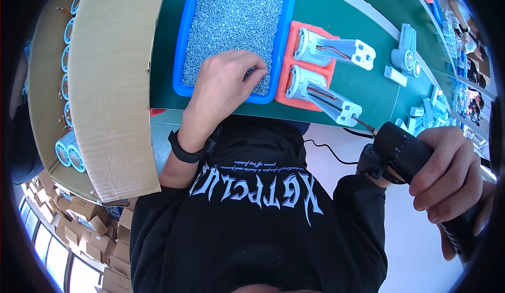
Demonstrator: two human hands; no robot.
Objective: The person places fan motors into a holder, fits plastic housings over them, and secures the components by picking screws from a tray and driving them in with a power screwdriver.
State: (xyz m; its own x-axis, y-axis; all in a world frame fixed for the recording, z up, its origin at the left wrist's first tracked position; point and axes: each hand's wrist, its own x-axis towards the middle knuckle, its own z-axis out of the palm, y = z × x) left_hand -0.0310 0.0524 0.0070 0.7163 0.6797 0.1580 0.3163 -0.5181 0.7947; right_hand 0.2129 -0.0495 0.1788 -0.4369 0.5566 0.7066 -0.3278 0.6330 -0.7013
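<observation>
My left hand [223,80], with a black band on its wrist, is over a blue tray [181,56] filled with small silver screws [234,19]. Thumb and forefinger are pinched together there; whatever is between them is too small to make out. My right hand [447,169] is wrapped round a black electric screwdriver [402,148]. Its bit points up and left, at the end of the nearer white part with a round motor housing and a handle [334,106]. A second such part [336,49] lies just beyond it. Both rest in an orange-red foam holder [310,101].
A large cardboard box [115,83] stands at the left, with several round white housings [69,151] in it. More white parts [404,56] lie on the green table [363,17] at the right. A black cable [331,148] hangs below the table edge.
</observation>
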